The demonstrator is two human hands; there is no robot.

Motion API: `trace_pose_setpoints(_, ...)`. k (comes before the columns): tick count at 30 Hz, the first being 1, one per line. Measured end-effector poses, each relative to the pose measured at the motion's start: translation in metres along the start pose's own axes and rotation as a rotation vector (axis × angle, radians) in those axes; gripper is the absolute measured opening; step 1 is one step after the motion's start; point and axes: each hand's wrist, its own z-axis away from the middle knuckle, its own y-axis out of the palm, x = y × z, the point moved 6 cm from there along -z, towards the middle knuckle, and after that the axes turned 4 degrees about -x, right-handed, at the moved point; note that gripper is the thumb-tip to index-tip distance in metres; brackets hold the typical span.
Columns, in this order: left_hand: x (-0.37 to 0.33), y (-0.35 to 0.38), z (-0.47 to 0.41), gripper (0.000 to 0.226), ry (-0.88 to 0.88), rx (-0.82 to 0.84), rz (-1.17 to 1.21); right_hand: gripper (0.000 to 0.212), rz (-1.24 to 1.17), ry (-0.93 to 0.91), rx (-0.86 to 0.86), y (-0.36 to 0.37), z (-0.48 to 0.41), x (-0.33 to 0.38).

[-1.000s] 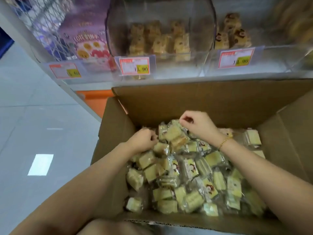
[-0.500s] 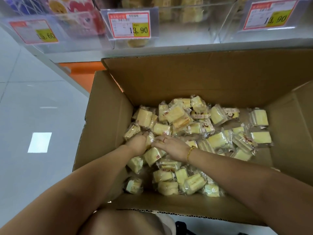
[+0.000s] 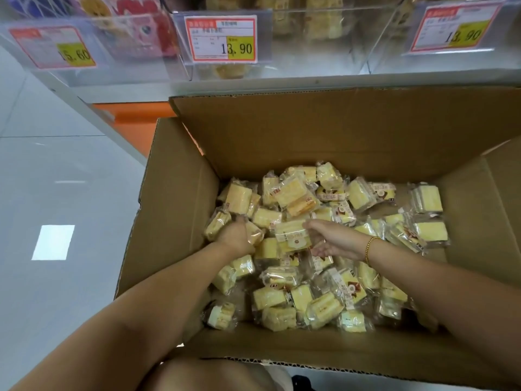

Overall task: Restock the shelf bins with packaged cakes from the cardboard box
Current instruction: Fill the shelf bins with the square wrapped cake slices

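Note:
An open cardboard box point(image 3: 282, 131) lies below me, holding several clear-wrapped yellow cakes point(image 3: 296, 198). My left hand point(image 3: 236, 237) is dug into the left side of the pile, its fingers curled down round a packaged cake point(image 3: 256, 235); the fingertips are hidden among the packets. My right hand point(image 3: 331, 239), a gold bracelet on its wrist, pinches another packaged cake point(image 3: 291, 235) between thumb and fingers just above the pile. The clear shelf bin point(image 3: 304, 26) above the box shows similar cakes behind a 13.90 price tag point(image 3: 221, 38).
A bin with colourful packets point(image 3: 132, 32) stands at the upper left and another clear bin point(image 3: 439, 60) at the upper right. The orange shelf base point(image 3: 135, 114) meets the box's far left corner. White tiled floor point(image 3: 56, 179) spreads to the left.
Both hands came back from the far side of the pile to its middle. My right hand has turned and lifted a packet off the pile. The view has dipped toward the box.

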Motion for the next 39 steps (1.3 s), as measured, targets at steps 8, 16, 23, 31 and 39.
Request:
trace_pose_setpoints(8,-0.017,-0.039,0.018,0.037,-0.109,0.580,1.331,0.064,-0.241,0.228,-0.060,-0.015,-0.013,-0.033)
trace_pose_setpoints(16,-0.059,-0.065,0.037,0.070,0.084,0.685,1.616,0.059,0.190,-0.045,-0.249,-0.022,-0.011,0.002)
trace_pose_setpoints(23,-0.090,-0.108,0.061,0.057,0.188,0.703,1.763,0.042,-0.049,-0.131,-0.211,-0.054,0.067,0.060)
trace_pose_setpoints(31,-0.104,-0.149,0.112,0.064,0.235,0.659,1.701,0.107,-0.667,-0.547,-0.152,-0.075,0.191,0.128)
trace_pose_setpoints(39,-0.117,-0.170,0.165,0.053,0.292,0.801,1.282,0.106,-0.795,-0.608,0.086,-0.023,0.231,0.154)
